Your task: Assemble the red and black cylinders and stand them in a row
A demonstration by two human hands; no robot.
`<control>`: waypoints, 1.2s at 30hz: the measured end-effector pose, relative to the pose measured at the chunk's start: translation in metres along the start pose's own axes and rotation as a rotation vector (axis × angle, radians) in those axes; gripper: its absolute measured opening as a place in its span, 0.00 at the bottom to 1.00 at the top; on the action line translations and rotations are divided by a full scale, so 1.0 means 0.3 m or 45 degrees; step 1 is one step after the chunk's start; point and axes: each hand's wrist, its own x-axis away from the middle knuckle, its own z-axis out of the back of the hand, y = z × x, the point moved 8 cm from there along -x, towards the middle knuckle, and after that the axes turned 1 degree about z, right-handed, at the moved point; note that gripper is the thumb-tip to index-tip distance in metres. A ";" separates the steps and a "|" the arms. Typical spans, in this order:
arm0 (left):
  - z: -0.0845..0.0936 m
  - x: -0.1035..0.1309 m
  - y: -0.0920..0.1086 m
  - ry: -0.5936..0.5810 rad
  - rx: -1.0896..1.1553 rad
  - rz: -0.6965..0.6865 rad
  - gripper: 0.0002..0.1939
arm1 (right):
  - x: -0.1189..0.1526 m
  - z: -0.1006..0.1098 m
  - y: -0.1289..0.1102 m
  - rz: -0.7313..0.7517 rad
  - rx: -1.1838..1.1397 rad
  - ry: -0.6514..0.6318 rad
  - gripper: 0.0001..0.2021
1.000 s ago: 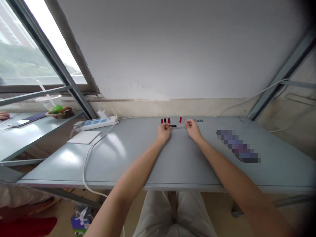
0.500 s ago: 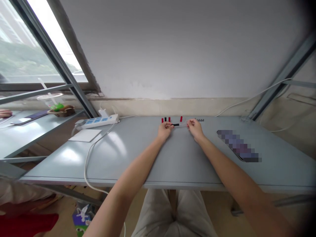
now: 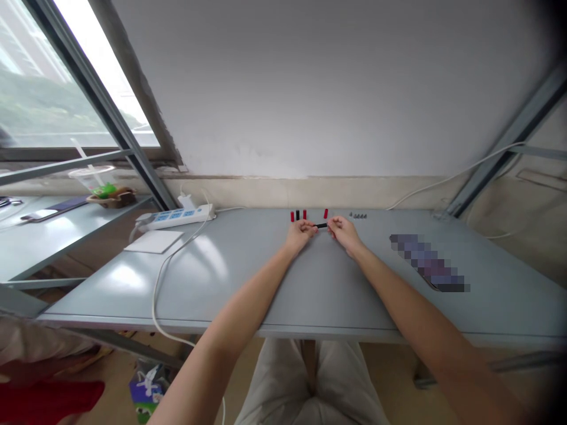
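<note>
Right hand [image 3: 344,232] has slid left since the last frame, so on the head cam it's now close beside the left hand [image 3: 299,232]. Both are pinching a little black stick [image 3: 321,225], one at each end, near the middle of the back edge of the table [image 3: 319,289]. Red tubes [image 3: 304,215] sit along that edge. Power strip [image 3: 181,218]'s toward the back left corner; any lettering's too small to read. Phone [image 3: 427,262] near the right edge is pixelated.
</note>
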 end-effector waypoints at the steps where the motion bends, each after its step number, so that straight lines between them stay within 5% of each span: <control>1: -0.001 0.000 -0.001 0.000 0.001 0.000 0.04 | 0.005 -0.008 -0.004 0.001 -0.007 -0.025 0.15; 12: -0.006 -0.005 -0.012 -0.052 -0.009 -0.035 0.04 | 0.015 -0.018 0.000 -0.032 0.047 -0.112 0.10; 20: 0.026 -0.017 -0.014 0.161 -0.104 -0.069 0.04 | 0.005 -0.049 0.001 0.131 0.136 -0.205 0.08; 33: 0.011 -0.006 0.024 0.176 -0.382 -0.301 0.06 | 0.037 -0.044 -0.073 0.559 0.874 -0.134 0.05; 36: 0.005 -0.011 0.013 0.150 -0.330 -0.273 0.07 | 0.033 -0.036 -0.065 0.487 0.965 -0.103 0.06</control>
